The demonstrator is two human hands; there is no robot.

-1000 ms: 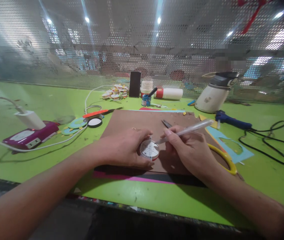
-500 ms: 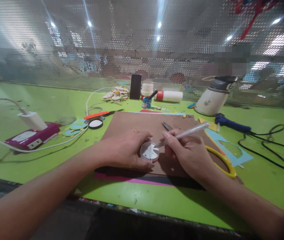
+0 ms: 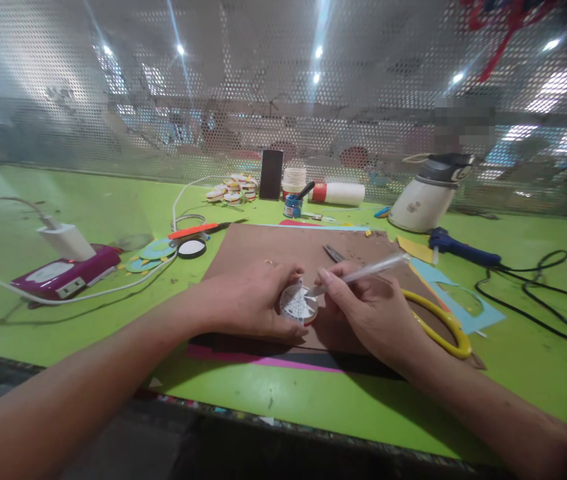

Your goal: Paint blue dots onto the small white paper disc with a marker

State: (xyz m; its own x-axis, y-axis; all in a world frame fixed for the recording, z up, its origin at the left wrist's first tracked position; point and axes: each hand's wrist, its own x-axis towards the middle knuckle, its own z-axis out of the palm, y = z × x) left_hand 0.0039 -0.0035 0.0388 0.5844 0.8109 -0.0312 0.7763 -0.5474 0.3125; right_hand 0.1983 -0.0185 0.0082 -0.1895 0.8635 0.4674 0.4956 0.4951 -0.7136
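Note:
My left hand is closed round a small white disc, its thumb and fingers on the rim. Dark lines or cracks run across the disc's top, and a bit of red shows at its lower edge. A clear, slim pen-like stick is pinched in my right hand. Its narrow tip meets the top of the disc near the right side; whether it is a pen or a blade I cannot tell. Both hands rest over a brown sheet. Scissors with a yellow handle lie partly under my right hand.
A blue glue gun with a black cable lies right, below a white bottle. Behind the sheet stand a phone and a blue paint jar. At left are a purple power strip and an orange cutter.
My right hand has shifted slightly left, and the rear end of the clear stick has dropped and moved left. My left hand and the disc look much the same.

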